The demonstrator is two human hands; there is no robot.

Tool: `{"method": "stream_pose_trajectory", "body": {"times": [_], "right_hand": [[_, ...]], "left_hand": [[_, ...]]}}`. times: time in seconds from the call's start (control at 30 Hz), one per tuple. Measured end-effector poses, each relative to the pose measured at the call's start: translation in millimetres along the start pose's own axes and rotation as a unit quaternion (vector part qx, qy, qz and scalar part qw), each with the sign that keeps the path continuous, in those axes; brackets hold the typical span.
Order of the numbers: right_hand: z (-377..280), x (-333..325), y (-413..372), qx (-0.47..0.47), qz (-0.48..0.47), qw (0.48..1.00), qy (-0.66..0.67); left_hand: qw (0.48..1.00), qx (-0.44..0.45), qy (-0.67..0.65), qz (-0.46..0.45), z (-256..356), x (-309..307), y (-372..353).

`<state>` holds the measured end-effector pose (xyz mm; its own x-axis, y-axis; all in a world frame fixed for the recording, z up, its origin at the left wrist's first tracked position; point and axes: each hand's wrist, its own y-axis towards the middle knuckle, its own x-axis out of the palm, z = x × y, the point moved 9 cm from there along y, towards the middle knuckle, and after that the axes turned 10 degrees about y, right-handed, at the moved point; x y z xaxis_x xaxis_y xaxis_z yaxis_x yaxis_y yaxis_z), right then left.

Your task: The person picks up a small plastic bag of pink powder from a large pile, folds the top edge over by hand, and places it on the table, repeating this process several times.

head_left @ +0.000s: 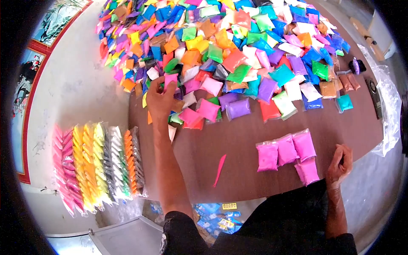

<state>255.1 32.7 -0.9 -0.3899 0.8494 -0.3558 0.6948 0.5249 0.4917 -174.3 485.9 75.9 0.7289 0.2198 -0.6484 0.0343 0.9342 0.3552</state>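
My left hand (160, 98) reaches to the near left part of a big heap of small filled plastic packets (214, 53). Between its thumb and fingers is a pink packet (171, 79). Around it lie a white packet (152, 73) and more pink packets (208, 110). My right hand (340, 166) hangs at the table's near right edge, fingers loosely curled and apart, with nothing visible in them. Just left of it several bright pink packets (287, 149) are grouped on the brown table (238, 182), the lowest one (307, 171) at the edge.
A pink plastic knife-like strip (219, 170) lies mid-table. Long clear sleeves of coloured packets (91, 165) stand at left. A dark handled tool (374, 98), a purple-and-black roll (356, 66) and clear plastic film (384, 106) are at right. Blue wrappers (216, 219) lie below the table.
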Motion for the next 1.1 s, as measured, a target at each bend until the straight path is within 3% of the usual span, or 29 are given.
{"method": "stream_pose_trajectory", "body": {"times": [0.17,0.23,0.27,0.33,0.43,0.57,0.63,0.77,0.83,0.87,0.93,1.07,1.1], "right_hand": [[-6.1,0.7,2.4,-0.009,-0.003,1.0,-0.009],[-7.6,1.4,3.4,-0.012,-0.005,1.0,-0.011],[-8.8,2.1,4.1,-0.018,-0.006,1.0,-0.015],[-8.5,3.6,3.0,-0.024,-0.009,0.999,-0.019],[-1.7,1.3,1.9,-0.015,-0.007,1.0,-0.017],[2.3,0.0,-0.5,-0.003,0.0,1.0,-0.013],[2.8,0.1,-1.2,0.002,0.007,1.0,-0.006],[6.2,-1.2,-2.1,0.016,0.004,1.0,-0.019],[8.6,-0.5,-3.0,0.028,0.005,1.0,-0.007],[7.9,-0.9,-2.7,0.027,0.004,1.0,-0.007],[8.9,-1.4,-2.8,0.027,0.003,1.0,-0.007],[10.0,-3.0,-3.5,0.013,-0.002,1.0,-0.016],[11.0,-2.9,-3.8,0.018,-0.004,1.0,-0.019]], "left_hand": [[0.996,0.069,0.049,0.021,3.3,-12.5,-9.2],[0.975,0.077,0.205,0.021,14.5,-12.3,-15.1],[0.975,0.076,0.205,0.022,10.9,-11.1,-14.1],[0.964,0.188,0.173,0.074,20.7,-13.3,-19.4],[0.964,0.173,0.159,0.122,11.2,-23.2,-24.8],[0.975,0.145,0.124,0.116,4.7,-30.2,-30.6],[0.996,0.059,0.011,0.069,-16.1,-23.9,-30.3],[0.996,-0.008,-0.08,0.046,-34.1,-24.2,-31.6],[0.976,-0.04,-0.207,0.06,-43.9,-24.9,-34.1],[0.976,-0.04,-0.206,0.06,-45.2,-25.5,-34.1],[0.928,-0.124,-0.346,0.055,-56.9,-18.9,-34.8],[0.955,-0.071,-0.285,0.05,-52.5,-21.2,-35.7],[0.984,-0.028,-0.17,0.054,-38.3,-25.1,-37.2]]}}
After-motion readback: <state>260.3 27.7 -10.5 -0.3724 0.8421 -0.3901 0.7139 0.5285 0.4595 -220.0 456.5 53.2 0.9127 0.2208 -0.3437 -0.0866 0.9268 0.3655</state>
